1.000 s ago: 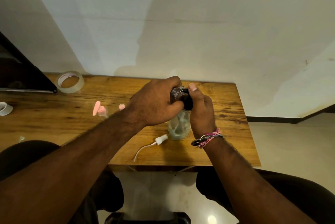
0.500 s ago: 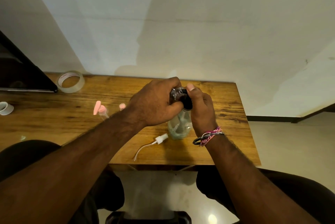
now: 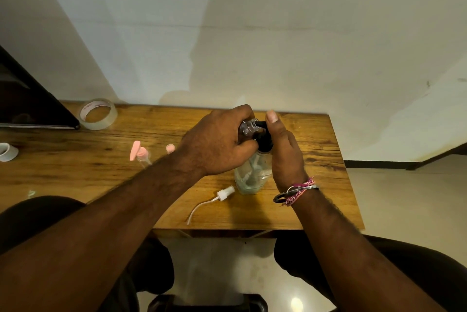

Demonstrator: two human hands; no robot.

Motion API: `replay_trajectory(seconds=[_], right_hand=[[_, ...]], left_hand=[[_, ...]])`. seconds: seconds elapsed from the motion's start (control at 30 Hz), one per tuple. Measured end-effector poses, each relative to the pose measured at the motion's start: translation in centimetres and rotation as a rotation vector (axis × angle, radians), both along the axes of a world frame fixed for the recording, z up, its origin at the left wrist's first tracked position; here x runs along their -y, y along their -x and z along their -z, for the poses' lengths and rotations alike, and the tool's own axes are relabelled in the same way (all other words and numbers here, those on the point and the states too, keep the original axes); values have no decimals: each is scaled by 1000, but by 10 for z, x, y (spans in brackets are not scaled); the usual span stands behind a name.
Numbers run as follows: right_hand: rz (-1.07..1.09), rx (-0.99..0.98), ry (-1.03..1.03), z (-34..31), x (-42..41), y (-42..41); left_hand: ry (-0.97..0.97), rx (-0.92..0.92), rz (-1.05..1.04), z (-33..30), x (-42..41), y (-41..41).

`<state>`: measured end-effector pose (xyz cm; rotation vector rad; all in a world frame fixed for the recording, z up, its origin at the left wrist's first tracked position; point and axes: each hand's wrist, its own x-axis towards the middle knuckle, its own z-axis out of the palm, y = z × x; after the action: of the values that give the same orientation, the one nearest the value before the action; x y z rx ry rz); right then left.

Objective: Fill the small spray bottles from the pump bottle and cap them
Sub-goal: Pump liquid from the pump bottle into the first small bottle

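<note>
Small spray bottle is up in the left hand — clear plastic, fingers curled round it, and it's tipped so its open threaded neck sits right at the black pump head of the pump bottle. The pump bottle itself is a clear one standing upright on the wooden table, near the front right part of it. The right hand is wrapped around the pump head and bottle neck from the right side, thumb sticking up beside the nozzle. Can't really tell if any liquid is coming out, the hands cover too much.

On the right wrist there's a pink-and-grey bracelet. Just in front of the pump bottle a white spray cap with its thin dip tube lies loose on the table. Further left there are a couple of pink-topped bottles — partly hidden behind the left forearm, so hard to say much. A roll of clear tape sits by the back left, next to a dark panel, and some small white ring thing is at the far left edge.
</note>
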<state>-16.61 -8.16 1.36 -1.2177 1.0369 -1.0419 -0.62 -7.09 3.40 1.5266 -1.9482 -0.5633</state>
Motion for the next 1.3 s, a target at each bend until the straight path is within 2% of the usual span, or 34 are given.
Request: replay_trajectory(seconds=[0.27,0.57,0.97,1.3], right_hand=[[77,-39,66,6,-3,-4],[130,-42,43,12,2,-6],[85,-31,123,12,2,-8],[15,-63,36,-5,1,1]], left_hand=[[2,-8,-4,0,0,-1],[15,16,11,3,0,-2],[9,15,25,6,-1,-3],[28,-19,8,1,0,-3]])
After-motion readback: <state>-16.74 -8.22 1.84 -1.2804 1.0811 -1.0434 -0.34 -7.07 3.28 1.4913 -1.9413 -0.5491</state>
